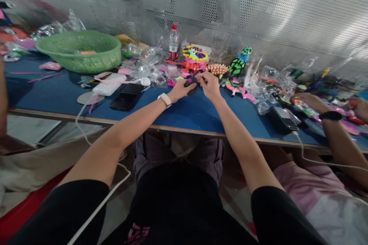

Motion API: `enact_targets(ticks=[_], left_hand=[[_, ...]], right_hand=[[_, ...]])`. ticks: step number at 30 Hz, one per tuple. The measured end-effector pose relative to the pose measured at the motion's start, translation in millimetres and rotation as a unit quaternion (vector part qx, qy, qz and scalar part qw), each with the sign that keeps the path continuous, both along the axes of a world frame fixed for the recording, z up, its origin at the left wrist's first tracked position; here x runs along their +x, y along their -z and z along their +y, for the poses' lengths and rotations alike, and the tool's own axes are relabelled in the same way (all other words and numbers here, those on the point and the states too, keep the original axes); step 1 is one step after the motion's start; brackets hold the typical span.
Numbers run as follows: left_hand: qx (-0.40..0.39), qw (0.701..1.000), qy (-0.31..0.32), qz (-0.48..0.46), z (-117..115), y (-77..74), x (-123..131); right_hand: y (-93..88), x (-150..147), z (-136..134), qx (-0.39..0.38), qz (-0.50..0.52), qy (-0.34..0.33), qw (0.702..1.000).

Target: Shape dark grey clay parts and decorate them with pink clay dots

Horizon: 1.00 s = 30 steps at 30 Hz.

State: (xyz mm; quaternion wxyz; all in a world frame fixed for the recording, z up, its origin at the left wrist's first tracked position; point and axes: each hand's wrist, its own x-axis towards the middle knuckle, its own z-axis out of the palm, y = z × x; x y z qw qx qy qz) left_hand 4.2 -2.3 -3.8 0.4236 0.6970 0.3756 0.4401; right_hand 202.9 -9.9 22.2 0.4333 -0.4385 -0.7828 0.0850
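My left hand (181,89), with a white watch on its wrist, is closed around a small dark toy piece with a pink spot (191,83) on the blue table (186,113). My right hand (209,83) pinches the same piece from the right side. Just behind my hands lie colourful plastic toys: an orange spiky one (217,69), a yellow and purple disc-shaped one (195,53), and a green and black turtle-like one (237,66).
A green basket (82,50) stands at the back left. A black phone (126,97), a white power bank (109,84) with a cable, and a water bottle (173,42) are nearby. Another person's arms (330,122) work at the right by a black device (281,118). Clear bags litter the back.
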Motion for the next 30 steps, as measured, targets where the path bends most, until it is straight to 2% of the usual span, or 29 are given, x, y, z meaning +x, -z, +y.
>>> enact_targets(ticks=[8, 19, 30], left_hand=[[0.007, 1.0, 0.007, 0.003, 4, 4.2, -1], [0.001, 1.0, -0.003, 0.002, 1, 0.8, 2], [0.02, 0.999, 0.021, -0.027, 5, 3.1, 0]], right_hand=[[2.0, -1, -1, -0.027, 0.006, -0.001, 1.0], [-1.8, 2, -2, 0.001, -0.022, 0.026, 0.999], [11.8, 6, 14, 0.05, 0.034, -0.034, 0.998]])
